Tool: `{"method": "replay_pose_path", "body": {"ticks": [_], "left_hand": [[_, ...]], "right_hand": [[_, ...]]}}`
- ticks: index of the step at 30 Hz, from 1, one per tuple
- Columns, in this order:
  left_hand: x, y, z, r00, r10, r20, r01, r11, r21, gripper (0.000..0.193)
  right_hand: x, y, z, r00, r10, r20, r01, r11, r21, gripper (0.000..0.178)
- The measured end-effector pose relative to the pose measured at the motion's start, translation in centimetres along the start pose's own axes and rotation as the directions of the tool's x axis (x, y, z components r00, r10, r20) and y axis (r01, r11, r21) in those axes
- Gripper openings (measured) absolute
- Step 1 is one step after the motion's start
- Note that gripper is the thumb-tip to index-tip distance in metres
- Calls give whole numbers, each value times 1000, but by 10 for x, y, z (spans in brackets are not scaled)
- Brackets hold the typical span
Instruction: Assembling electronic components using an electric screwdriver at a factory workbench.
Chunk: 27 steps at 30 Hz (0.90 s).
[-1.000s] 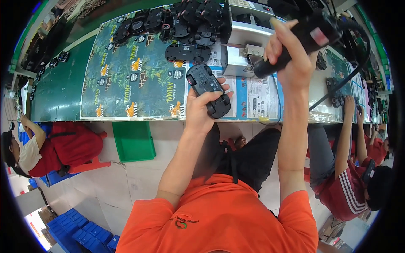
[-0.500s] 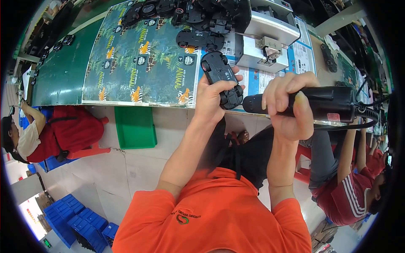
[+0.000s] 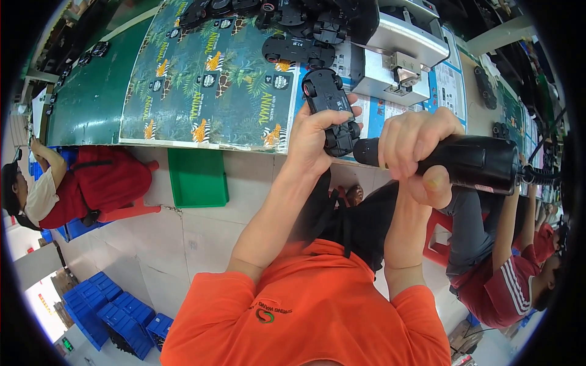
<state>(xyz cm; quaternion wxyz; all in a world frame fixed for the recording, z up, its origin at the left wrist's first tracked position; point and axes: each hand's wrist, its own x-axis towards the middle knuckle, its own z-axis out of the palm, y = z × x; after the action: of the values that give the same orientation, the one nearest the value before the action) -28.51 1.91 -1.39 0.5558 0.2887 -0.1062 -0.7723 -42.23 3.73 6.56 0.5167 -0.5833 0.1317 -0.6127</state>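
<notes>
A black toy car (image 3: 329,100) is gripped in my left hand (image 3: 311,135), its underside and wheels turned up toward me. The thumb lies across the car's base, and fingertips show at its far side. My right hand (image 3: 415,149) wraps round a black corded electric screwdriver (image 3: 473,160), held sideways. Its nose points left at the car's near end; whether the bit touches a screw is hidden. Just beyond the left hand, another upturned black toy car (image 3: 299,51) lies on the table.
More black cars (image 3: 293,18) pile up at the back. A metal fixture box (image 3: 394,76) stands to the right on the printed sheets covering the green table (image 3: 85,122). A green tray (image 3: 198,177) lies below the table edge. Co-workers sit at left and right.
The car and the screwdriver have shifted slightly right in view, as has the table's content. The screwdriver's rear end has tipped downward a little. Both hands keep their hold.
</notes>
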Motion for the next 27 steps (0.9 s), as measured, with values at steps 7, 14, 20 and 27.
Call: {"method": "replay_pose_path", "body": {"ticks": [7,14,20,27], "left_hand": [[1,-2,-2,1000,4,23,-4,1000,-6,41],[-4,39,-1,722,277,634,-685,164,710,72],[6,133,-50,709,-297,639,-575,-769,280,102],[-50,237,-93,729,-46,683,-231,-956,182,100]], "right_hand": [[-8,-3,3,997,-12,-70,22,989,146,33],[-22,-36,-16,993,-112,-22,112,994,-5,34],[-34,-53,-48,987,-93,-133,84,994,-65,33],[-63,-62,-79,975,-2,-224,-17,997,-81,31]]}}
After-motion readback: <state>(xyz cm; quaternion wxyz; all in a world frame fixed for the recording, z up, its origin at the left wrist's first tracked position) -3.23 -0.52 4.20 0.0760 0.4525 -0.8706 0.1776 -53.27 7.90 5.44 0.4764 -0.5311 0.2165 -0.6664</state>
